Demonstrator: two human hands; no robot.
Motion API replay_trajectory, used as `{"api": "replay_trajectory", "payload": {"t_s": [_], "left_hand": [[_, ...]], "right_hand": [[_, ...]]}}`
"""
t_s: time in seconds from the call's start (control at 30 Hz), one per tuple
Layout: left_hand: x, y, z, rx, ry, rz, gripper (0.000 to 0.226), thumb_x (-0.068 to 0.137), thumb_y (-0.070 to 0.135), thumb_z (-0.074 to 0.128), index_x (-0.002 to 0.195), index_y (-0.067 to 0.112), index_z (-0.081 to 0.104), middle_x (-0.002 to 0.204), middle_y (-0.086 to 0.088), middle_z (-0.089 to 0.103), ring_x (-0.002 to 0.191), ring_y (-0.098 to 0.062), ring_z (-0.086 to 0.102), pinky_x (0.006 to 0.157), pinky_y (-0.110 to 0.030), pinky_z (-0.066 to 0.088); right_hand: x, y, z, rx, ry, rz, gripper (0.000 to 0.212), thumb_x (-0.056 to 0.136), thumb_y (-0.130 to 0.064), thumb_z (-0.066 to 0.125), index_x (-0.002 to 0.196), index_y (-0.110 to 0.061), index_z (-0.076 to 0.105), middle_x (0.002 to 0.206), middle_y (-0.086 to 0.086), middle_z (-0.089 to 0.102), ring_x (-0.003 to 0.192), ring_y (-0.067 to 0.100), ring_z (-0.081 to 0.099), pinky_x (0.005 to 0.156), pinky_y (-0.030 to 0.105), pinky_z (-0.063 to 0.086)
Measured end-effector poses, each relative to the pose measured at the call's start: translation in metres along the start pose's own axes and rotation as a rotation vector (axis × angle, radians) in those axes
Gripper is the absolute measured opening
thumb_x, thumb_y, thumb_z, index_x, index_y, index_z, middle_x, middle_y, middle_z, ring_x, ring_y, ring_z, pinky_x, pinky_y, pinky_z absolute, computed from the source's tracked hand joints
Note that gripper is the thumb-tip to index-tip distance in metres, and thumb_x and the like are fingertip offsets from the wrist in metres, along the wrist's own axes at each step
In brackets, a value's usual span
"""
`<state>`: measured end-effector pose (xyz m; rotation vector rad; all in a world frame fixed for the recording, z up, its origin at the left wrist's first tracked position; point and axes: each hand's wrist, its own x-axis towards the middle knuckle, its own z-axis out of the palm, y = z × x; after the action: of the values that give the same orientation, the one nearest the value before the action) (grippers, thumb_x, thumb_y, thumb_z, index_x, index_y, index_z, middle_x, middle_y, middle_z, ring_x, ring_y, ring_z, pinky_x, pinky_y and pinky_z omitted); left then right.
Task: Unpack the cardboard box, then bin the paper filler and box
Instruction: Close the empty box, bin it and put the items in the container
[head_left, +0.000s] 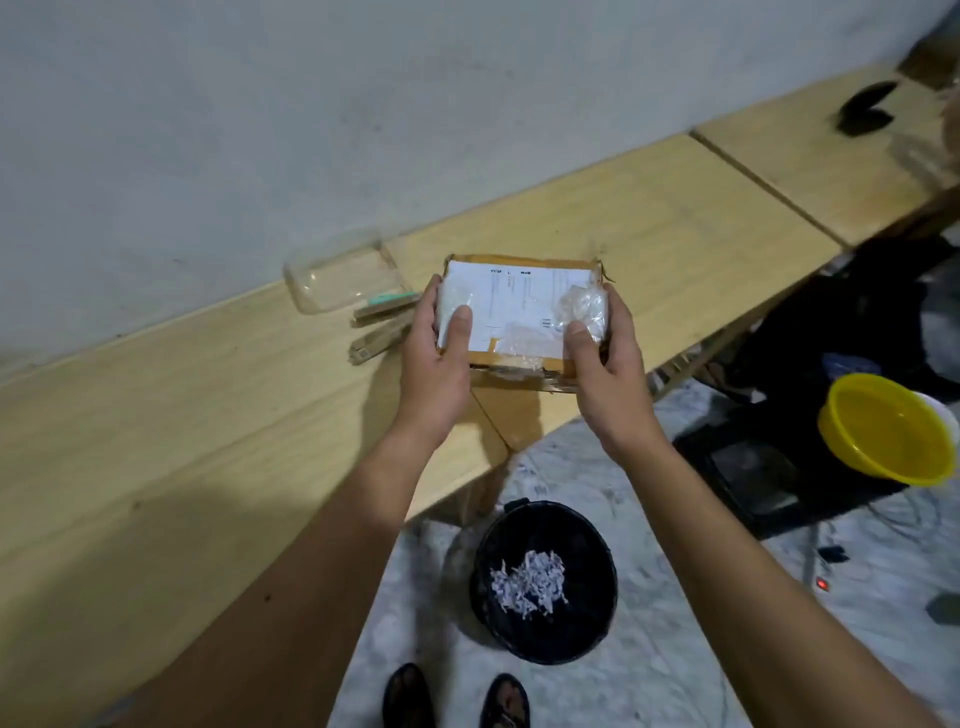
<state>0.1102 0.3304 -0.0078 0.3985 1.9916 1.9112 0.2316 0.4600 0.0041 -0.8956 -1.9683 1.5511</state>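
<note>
Box (522, 306) sits clamped between left hand (434, 353) and right hand (605, 364), each grip holding one end.

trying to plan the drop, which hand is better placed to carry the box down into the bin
Right, probably. Both hands grip the cardboard box, but the right hand holds the end nearer the table edge, and the black bin sits on the floor below that side. The left hand would have to cross over.

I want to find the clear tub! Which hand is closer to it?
Left. The left hand grips the cardboard box on the side facing the clear tub; the right hand holds the box's far side.
</note>
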Motion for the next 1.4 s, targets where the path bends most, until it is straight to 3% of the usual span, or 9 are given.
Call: {"api": "replay_trajectory", "payload": {"t_s": [0.1, 0.3, 0.53, 0.8, 0.97, 1.07, 1.17, 1.27, 1.4], "left_hand": [[-0.035, -0.008, 0.061, -0.009, -0.116, -0.015, 0.057, 0.109, 0.027, 0.056, 0.162, 0.018, 0.036, 0.162, 0.007, 0.047, 0.144, -0.004, 0.048, 0.113, -0.012, 0.041], [-0.108, -0.067, 0.117, 0.108, -0.292, -0.19, 0.06, 0.108, 0.03, 0.058, 0.161, 0.024, 0.031, 0.154, 0.009, 0.048, 0.138, -0.009, 0.05, 0.099, -0.014, 0.044], [-0.147, -0.149, 0.103, 0.223, -0.341, -0.407, 0.068, 0.107, 0.026, 0.061, 0.165, 0.02, 0.026, 0.165, 0.001, 0.041, 0.148, -0.017, 0.046, 0.121, -0.046, 0.043], [-0.15, -0.195, 0.075, 0.425, -0.46, -0.535, 0.078, 0.104, 0.04, 0.062, 0.167, 0.023, 0.019, 0.166, 0.0, 0.041, 0.148, -0.026, 0.047, 0.112, -0.039, 0.048], [-0.141, -0.176, 0.068, 0.492, -0.434, -0.366, 0.073, 0.108, 0.037, 0.056, 0.168, 0.017, 0.02, 0.17, -0.001, 0.033, 0.157, -0.02, 0.032, 0.122, -0.029, 0.027], [-0.13, -0.151, 0.068, 0.432, -0.411, -0.197, 0.066, 0.109, 0.042, 0.05, 0.166, 0.019, 0.027, 0.138, 0.016, 0.06, 0.124, 0.012, 0.057, 0.11, -0.024, 0.044], [-0.11, -0.125, 0.069, 0.39, -0.356, -0.089, 0.064, 0.109, 0.045, 0.05, 0.165, 0.018, 0.033, 0.146, 0.025, 0.054, 0.129, 0.017, 0.051, 0.114, -0.019, 0.039], [-0.081, -0.1, 0.056, 0.382, -0.287, -0.042, 0.063, 0.108, 0.041, 0.052, 0.164, 0.017, 0.035, 0.117, 0.034, 0.058, 0.092, 0.031, 0.054, 0.092, 0.002, 0.037], [-0.042, -0.085, 0.014, 0.368, -0.147, 0.019, 0.069, 0.103, 0.056, 0.054, 0.162, 0.023, 0.04, 0.163, 0.009, 0.047, 0.147, -0.001, 0.044, 0.111, -0.007, 0.034]], "right_hand": [[-0.031, 0.021, -0.063, -0.041, 0.129, 0.063, 0.063, 0.11, -0.037, 0.05, 0.165, -0.026, 0.021, 0.158, -0.011, 0.042, 0.136, -0.002, 0.049, 0.113, 0.022, 0.044], [-0.095, 0.088, -0.131, -0.147, 0.258, 0.214, 0.055, 0.107, -0.03, 0.055, 0.158, -0.024, 0.034, 0.144, -0.01, 0.041, 0.124, 0.001, 0.049, 0.108, 0.027, 0.042], [-0.144, 0.175, -0.117, -0.136, 0.217, 0.456, 0.06, 0.104, -0.024, 0.059, 0.159, -0.022, 0.034, 0.144, -0.003, 0.037, 0.13, 0.013, 0.048, 0.117, 0.042, 0.044], [-0.162, 0.223, -0.102, -0.203, 0.117, 0.587, 0.067, 0.103, -0.027, 0.064, 0.161, -0.015, 0.032, 0.161, 0.003, 0.032, 0.146, 0.021, 0.041, 0.114, 0.023, 0.032], [-0.149, 0.223, -0.105, -0.183, 0.119, 0.526, 0.066, 0.101, -0.03, 0.067, 0.159, -0.023, 0.035, 0.162, -0.002, 0.034, 0.151, 0.019, 0.037, 0.122, 0.031, 0.032], [-0.134, 0.208, -0.101, -0.185, 0.096, 0.434, 0.068, 0.099, -0.033, 0.069, 0.159, -0.027, 0.035, 0.163, -0.005, 0.036, 0.151, 0.014, 0.036, 0.123, 0.032, 0.031], [-0.115, 0.183, -0.093, -0.173, 0.068, 0.353, 0.071, 0.098, -0.037, 0.07, 0.159, -0.031, 0.035, 0.163, -0.009, 0.036, 0.15, 0.011, 0.035, 0.122, 0.031, 0.031], [-0.092, 0.155, -0.08, -0.151, 0.041, 0.268, 0.07, 0.098, -0.039, 0.071, 0.158, -0.035, 0.035, 0.162, -0.014, 0.037, 0.147, 0.004, 0.035, 0.122, 0.032, 0.032], [-0.057, 0.119, -0.052, -0.117, -0.011, 0.17, 0.07, 0.096, -0.041, 0.072, 0.157, -0.037, 0.037, 0.158, -0.017, 0.039, 0.143, 0.0, 0.036, 0.119, 0.028, 0.032]]}}
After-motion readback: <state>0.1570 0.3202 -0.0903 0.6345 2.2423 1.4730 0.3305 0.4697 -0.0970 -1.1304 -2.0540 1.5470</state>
